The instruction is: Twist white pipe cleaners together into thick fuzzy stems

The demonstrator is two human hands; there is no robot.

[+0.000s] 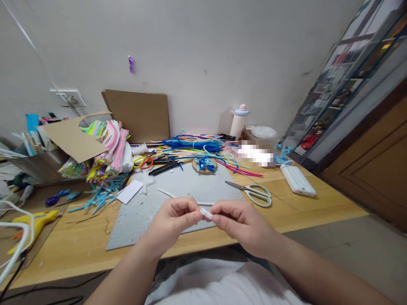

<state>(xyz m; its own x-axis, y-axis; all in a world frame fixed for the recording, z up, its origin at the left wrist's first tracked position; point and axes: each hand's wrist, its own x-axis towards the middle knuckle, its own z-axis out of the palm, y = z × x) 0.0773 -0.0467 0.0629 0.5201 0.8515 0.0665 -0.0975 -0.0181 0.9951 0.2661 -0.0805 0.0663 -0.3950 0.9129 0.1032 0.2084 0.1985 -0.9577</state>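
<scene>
Between my two hands is a small white piece [206,213], which looks like a folded or rolled pipe cleaner. My left hand [178,220] pinches its left end with thumb and fingertips. The right end is pinched by my right hand [243,222]. Both hands hover over the front part of a grey cutting mat [140,224]. White strips [165,193] lie on the mat just beyond my fingers. Farther back on the mat, blue pieces [205,164] sit on a small round wooden base. Scissors with pale green handles [259,195] lie right of my hands.
Loose coloured pipe cleaners [193,145] lie along the wall, with pastel bundles [110,148] at left. A yellow hot glue gun [40,224] and white cables occupy the left corner. A white power bank [297,180], a bottle [238,123] and a plastic box [260,135] stand right.
</scene>
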